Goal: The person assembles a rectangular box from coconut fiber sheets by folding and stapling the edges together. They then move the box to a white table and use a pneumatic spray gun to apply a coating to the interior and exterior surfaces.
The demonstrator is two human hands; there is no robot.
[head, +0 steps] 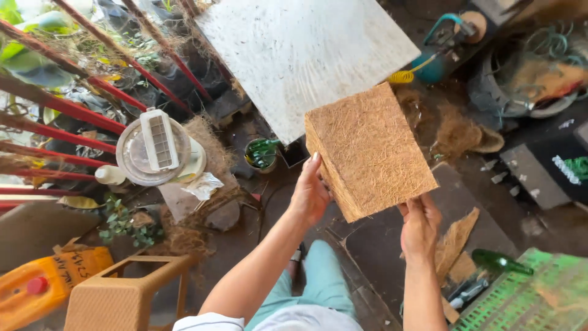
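Observation:
A thick rectangular block of brown coir fibre (370, 150) is held up in front of me, tilted, above the ground. My left hand (310, 193) grips its left edge, fingers wrapped along the side. My right hand (420, 224) holds the lower right corner from below. A large white scuffed board (306, 52) lies just beyond the block.
A brown plastic stool (122, 294) stands at lower left beside an orange jerrycan (43, 285). A round clear lidded container (156, 150) sits at left near red metal bars (61, 107). A green bottle (499, 262) and green crate (533, 297) lie at lower right. Loose fibre scraps (456, 129) litter the ground.

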